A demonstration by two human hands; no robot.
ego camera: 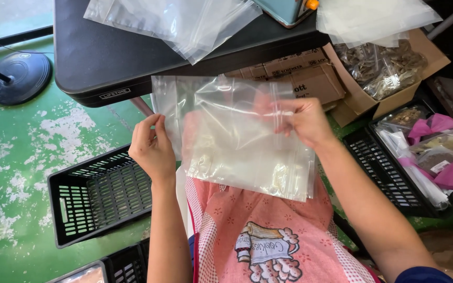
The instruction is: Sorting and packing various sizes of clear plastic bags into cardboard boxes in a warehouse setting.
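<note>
I hold clear plastic zip bags up in front of my chest, over a pink patterned apron. My left hand pinches the left edge of the bags. My right hand grips the upper right part near the zip strip, fingers partly behind the plastic. The bags look like two or more sheets overlapping, tilted down to the right.
A dark table ahead carries more clear bags. A black plastic crate stands on the green floor at left. At right, a cardboard box holds a bag of dried goods, and another black crate holds packets with pink ribbons.
</note>
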